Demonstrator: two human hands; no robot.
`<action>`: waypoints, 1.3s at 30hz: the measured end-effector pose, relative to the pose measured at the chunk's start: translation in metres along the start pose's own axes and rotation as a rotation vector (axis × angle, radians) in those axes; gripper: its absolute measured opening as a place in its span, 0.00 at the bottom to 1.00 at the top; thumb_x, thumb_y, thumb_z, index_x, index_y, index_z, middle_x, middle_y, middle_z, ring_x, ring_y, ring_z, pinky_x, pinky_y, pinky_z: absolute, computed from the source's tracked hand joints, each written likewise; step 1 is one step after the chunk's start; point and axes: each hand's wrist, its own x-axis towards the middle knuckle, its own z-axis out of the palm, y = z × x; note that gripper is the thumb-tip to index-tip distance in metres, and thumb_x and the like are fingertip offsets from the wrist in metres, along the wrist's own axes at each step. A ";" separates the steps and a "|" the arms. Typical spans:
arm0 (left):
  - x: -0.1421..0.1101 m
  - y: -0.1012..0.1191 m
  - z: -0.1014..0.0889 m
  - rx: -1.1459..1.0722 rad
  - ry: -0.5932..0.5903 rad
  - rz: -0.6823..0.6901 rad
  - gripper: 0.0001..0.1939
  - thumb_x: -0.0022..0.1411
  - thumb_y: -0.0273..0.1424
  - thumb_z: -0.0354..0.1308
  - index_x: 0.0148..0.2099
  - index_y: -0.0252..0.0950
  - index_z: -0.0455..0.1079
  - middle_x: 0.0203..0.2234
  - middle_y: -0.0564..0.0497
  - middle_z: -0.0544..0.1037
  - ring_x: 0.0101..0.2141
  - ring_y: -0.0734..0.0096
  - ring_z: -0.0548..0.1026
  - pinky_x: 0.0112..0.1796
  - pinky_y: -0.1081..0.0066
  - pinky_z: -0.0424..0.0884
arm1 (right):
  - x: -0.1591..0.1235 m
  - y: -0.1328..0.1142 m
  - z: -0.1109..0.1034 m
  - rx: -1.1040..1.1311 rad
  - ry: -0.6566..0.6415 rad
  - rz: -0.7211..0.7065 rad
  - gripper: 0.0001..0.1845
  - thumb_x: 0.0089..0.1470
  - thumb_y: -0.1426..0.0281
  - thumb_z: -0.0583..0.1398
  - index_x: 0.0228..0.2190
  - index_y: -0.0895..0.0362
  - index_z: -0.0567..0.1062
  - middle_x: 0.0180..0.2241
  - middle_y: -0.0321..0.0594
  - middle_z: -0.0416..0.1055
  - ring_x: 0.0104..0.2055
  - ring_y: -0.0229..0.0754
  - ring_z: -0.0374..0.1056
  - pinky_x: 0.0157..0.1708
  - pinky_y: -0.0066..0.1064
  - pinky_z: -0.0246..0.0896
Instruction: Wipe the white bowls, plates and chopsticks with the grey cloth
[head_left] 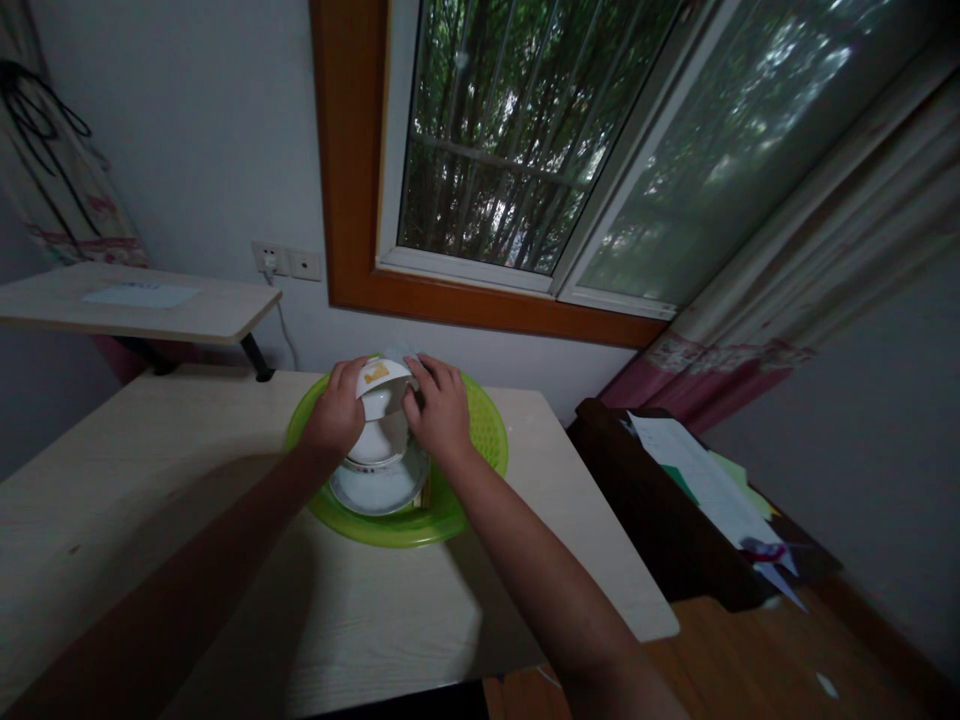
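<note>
My left hand (334, 415) grips the left side of a white bowl (377, 374) with a yellow-orange mark on its outside. On the bowl's other side, the fingers of my right hand (442, 410) are curled at its rim. The bowl is tilted, its opening facing me. Something pale and bluish shows behind it, too unclear to name. Just below is another white bowl (377, 443), sitting over a white plate (381, 490). All of this is in or over a round, lime-green plastic basket (489, 440). A small yellowish item (422, 493) shows beside the plate, partly hidden.
The basket stands on a pale wooden table (360, 620), near its far side by the wall. A raised shelf (217, 310) with a paper on it is at the left. Right of the table, papers (705, 480) lie on a dark wooden piece of furniture (660, 510).
</note>
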 end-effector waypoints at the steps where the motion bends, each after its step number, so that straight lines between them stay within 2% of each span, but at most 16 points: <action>1: 0.000 0.000 0.000 0.002 -0.001 -0.006 0.32 0.56 0.17 0.45 0.63 0.38 0.60 0.57 0.42 0.68 0.59 0.57 0.68 0.61 0.55 0.66 | 0.000 0.002 0.001 0.004 0.008 0.015 0.26 0.61 0.70 0.58 0.60 0.51 0.68 0.59 0.45 0.66 0.58 0.52 0.59 0.59 0.48 0.57; 5: 0.000 -0.002 0.002 0.023 -0.005 0.013 0.33 0.56 0.16 0.45 0.63 0.36 0.60 0.56 0.41 0.68 0.59 0.56 0.68 0.61 0.56 0.65 | 0.000 0.003 0.003 0.019 0.030 0.014 0.25 0.61 0.70 0.57 0.59 0.52 0.69 0.59 0.45 0.66 0.59 0.52 0.59 0.59 0.48 0.58; 12: 0.001 -0.009 0.006 0.045 0.002 0.016 0.31 0.57 0.17 0.45 0.63 0.34 0.60 0.54 0.38 0.69 0.57 0.54 0.70 0.59 0.55 0.67 | -0.002 -0.012 -0.003 -0.012 -0.043 -0.171 0.28 0.60 0.71 0.57 0.61 0.50 0.66 0.62 0.42 0.63 0.60 0.52 0.57 0.60 0.48 0.55; 16: 0.001 -0.009 0.005 0.039 -0.001 0.037 0.32 0.56 0.17 0.45 0.63 0.34 0.59 0.54 0.39 0.68 0.57 0.54 0.70 0.60 0.55 0.66 | -0.001 -0.012 -0.006 -0.036 -0.035 -0.113 0.28 0.60 0.71 0.58 0.60 0.49 0.67 0.61 0.43 0.64 0.59 0.53 0.57 0.60 0.49 0.55; 22: -0.001 -0.006 0.003 0.038 0.005 0.019 0.33 0.55 0.16 0.45 0.63 0.38 0.59 0.55 0.41 0.68 0.58 0.55 0.69 0.61 0.56 0.65 | 0.000 -0.001 -0.002 -0.030 0.042 -0.016 0.23 0.60 0.70 0.58 0.57 0.53 0.71 0.60 0.46 0.65 0.58 0.54 0.57 0.58 0.49 0.57; 27: 0.000 -0.007 0.004 0.044 0.000 -0.002 0.34 0.55 0.16 0.45 0.63 0.37 0.60 0.55 0.40 0.68 0.58 0.55 0.70 0.60 0.56 0.65 | -0.002 -0.006 -0.003 -0.006 0.041 -0.104 0.23 0.62 0.69 0.57 0.58 0.54 0.70 0.58 0.45 0.66 0.58 0.52 0.58 0.59 0.47 0.56; 32: 0.001 -0.008 0.005 0.044 0.006 0.025 0.33 0.54 0.16 0.45 0.63 0.35 0.60 0.53 0.39 0.68 0.57 0.55 0.69 0.61 0.57 0.65 | -0.003 -0.011 -0.005 -0.012 -0.003 -0.172 0.23 0.62 0.68 0.57 0.59 0.51 0.69 0.58 0.43 0.67 0.58 0.51 0.58 0.58 0.46 0.57; 39: -0.001 -0.006 0.002 0.034 -0.003 0.004 0.34 0.54 0.16 0.46 0.63 0.38 0.60 0.54 0.42 0.68 0.58 0.55 0.69 0.61 0.56 0.65 | -0.001 -0.003 -0.002 -0.022 0.059 -0.024 0.21 0.61 0.68 0.58 0.56 0.52 0.72 0.56 0.47 0.67 0.57 0.53 0.58 0.56 0.49 0.58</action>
